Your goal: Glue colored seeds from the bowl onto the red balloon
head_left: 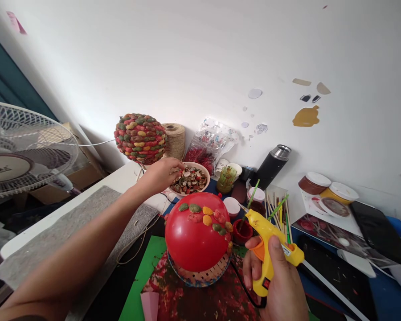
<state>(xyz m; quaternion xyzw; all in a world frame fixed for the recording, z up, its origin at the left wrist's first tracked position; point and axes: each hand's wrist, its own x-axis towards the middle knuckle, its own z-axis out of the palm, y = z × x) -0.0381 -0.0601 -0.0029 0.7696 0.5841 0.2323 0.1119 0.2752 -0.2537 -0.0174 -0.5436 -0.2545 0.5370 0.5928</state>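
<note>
My left hand (pixel 162 174) reaches into a white bowl (pixel 205 174) of painted shells, fingers curled down among them; whether a shell is pinched is hidden. My right hand (pixel 276 278) grips a yellow glue gun (pixel 270 236), its nozzle pointing left toward a red balloon (pixel 194 238). The balloon rests on a small woven basket (pixel 200 276) and carries several coloured shells glued across its top. Behind the bowl stands a finished ball covered in coloured shells (pixel 140 138).
A white fan (pixel 23 147) stands at the left, a grey felt mat (pixel 87 223) below it. A twine spool (pixel 175 140), black flask (pixel 272 165), paint jars (pixel 327 189), cups and brushes (pixel 277 209) crowd the back. Dark tablets (pixel 341 272) lie right.
</note>
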